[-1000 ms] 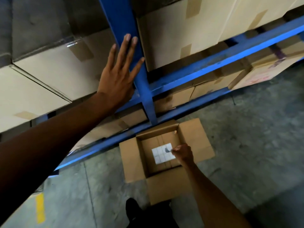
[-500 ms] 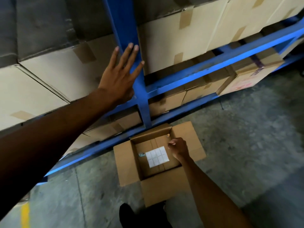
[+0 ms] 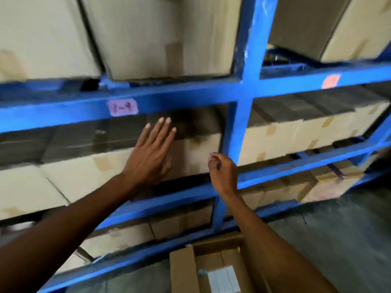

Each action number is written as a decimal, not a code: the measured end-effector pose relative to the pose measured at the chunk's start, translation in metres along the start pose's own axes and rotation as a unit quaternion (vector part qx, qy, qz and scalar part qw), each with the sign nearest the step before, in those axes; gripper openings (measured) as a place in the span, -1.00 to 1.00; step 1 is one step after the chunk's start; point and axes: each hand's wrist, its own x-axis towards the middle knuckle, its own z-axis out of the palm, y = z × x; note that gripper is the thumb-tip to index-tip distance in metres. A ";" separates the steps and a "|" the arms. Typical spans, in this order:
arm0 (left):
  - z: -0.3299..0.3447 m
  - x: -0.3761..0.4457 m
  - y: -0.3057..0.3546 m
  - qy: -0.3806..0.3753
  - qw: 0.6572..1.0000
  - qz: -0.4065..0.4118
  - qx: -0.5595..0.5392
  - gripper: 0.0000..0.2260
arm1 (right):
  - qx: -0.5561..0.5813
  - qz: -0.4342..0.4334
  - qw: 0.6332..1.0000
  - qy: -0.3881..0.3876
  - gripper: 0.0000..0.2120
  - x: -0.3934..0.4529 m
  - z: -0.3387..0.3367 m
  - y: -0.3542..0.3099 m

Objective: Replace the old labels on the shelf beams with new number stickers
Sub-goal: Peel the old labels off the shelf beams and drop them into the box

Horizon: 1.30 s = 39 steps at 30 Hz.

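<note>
A pink old label [image 3: 122, 107] marked "1-4" sticks on the blue shelf beam [image 3: 190, 96]. An orange label [image 3: 330, 81] sits on the same beam, right of the blue upright [image 3: 243, 127]. My left hand [image 3: 150, 153] is flat with straight fingers against a carton just below the pink label. My right hand [image 3: 223, 172] is raised beside the upright, its fingertips pinched on something small, seemingly a sticker, though blur hides it. The white sticker sheet [image 3: 224, 280] lies in the open cardboard box [image 3: 184, 271] on the floor.
Taped cardboard cartons [image 3: 296, 136] fill every shelf level above and below the beam. A lower blue beam [image 3: 296, 172] runs behind my right wrist. Grey concrete floor [image 3: 338, 240] stretches to the right of the open box.
The view has swung up from the floor box to the shelf. My right hand left the sticker sheet and rose to the upright. My left hand slid off the upright to the carton.
</note>
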 end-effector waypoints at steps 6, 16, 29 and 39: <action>-0.043 -0.045 -0.115 0.053 0.990 -0.089 0.094 -0.23 | 0.046 -0.145 0.987 0.050 -0.79 0.008 0.064 -0.135; -0.034 -0.062 -0.171 -0.039 0.990 -0.076 0.110 -0.08 | -0.033 -0.204 0.971 0.120 -0.63 0.004 0.128 -0.202; -0.028 -0.060 -0.169 -0.016 0.993 -0.103 0.062 -0.05 | 0.038 -0.137 0.975 0.173 -0.76 -0.015 0.152 -0.207; -0.032 -0.058 -0.163 -0.042 0.989 -0.120 0.074 -0.06 | 0.023 -0.076 0.991 0.112 -0.88 0.010 0.126 -0.218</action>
